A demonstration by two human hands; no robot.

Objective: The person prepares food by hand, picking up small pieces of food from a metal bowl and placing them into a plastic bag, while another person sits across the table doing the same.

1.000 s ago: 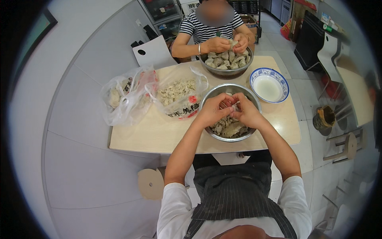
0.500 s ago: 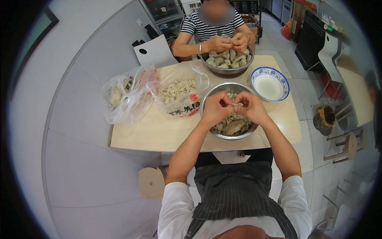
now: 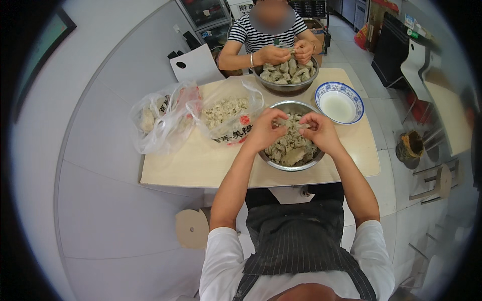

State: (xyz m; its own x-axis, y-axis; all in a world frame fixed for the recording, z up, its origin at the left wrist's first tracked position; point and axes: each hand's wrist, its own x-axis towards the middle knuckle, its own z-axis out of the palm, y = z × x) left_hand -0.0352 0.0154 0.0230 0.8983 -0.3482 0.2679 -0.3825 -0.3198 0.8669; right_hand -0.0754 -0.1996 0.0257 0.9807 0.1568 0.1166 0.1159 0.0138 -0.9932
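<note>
One wide fisheye view looks steeply down and forward from head height: the apron (image 3: pixel 298 241) nearest, left hand (image 3: pixel 266 133) and right hand (image 3: pixel 324 134) farther out near the centre, the table (image 3: pixel 201 168) beneath them, a co-worker (image 3: pixel 273 37) facing it from beyond.

Piled loosely in round, shiny metal bowl (image 3: pixel 296 168) as small, ragged grey-beige bits (image 3: pixel 287 141), prob. dough, w/ larger flattish slab (image 3: pixel 293 156) nr. front rim.
</note>
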